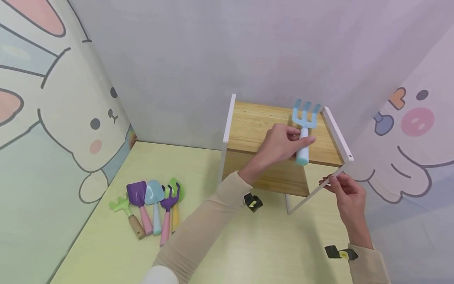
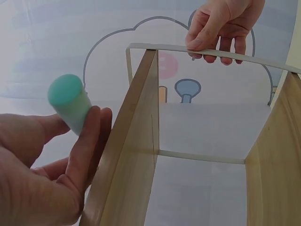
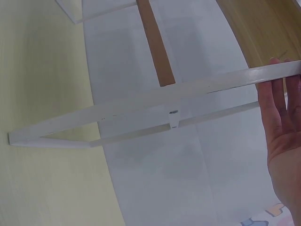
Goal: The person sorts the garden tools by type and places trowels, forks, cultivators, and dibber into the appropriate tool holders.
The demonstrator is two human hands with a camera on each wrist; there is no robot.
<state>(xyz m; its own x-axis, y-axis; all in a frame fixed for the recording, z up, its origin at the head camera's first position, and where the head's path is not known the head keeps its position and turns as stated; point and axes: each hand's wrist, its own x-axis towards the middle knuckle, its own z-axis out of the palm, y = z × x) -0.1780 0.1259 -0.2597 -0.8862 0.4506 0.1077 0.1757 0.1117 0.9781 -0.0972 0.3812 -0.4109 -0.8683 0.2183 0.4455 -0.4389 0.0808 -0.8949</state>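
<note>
A small hand fork (image 1: 304, 123) with light-blue tines and a pale handle is held in my left hand (image 1: 278, 142), thumb and fingers around the handle. Its tines point toward the back wall, over the top board (image 1: 253, 122) of a two-tier wooden rack. In the left wrist view the turquoise handle end (image 2: 66, 90) faces the camera, with the fingers close beside the board's edge. My right hand (image 1: 349, 197) grips the white metal frame (image 1: 319, 187) at the rack's right front, fingers behind and thumb in front; the right wrist view shows fingers (image 3: 267, 101) at this bar.
On the pale table (image 1: 149, 154) at left lie several garden tools: a green rake (image 1: 122, 205), a purple shovel (image 1: 137, 193), a blue trowel (image 1: 154, 191), a purple fork (image 1: 170, 201) and a green trowel (image 1: 181, 191). Cartoon-printed walls (image 1: 280, 47) close in the back and sides.
</note>
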